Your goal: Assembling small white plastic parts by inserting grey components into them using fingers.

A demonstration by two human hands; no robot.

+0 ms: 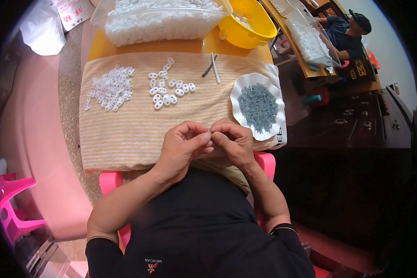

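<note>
My left hand and my right hand meet fingertip to fingertip over the near edge of the striped cloth. Both are closed in a pinch, and whatever they hold is too small or hidden to name. Beyond them lies a loose group of white oval pieces, each with two holes. Farther left is a heap of small white plastic pieces. To the right, a white wavy-rimmed plate holds a pile of small grey-blue pieces.
A white stick and a dark stick lie crossed at the cloth's far side. Behind stand a clear bin full of white pieces and a yellow basin. Another person sits at a table far right. Pink stools are at left.
</note>
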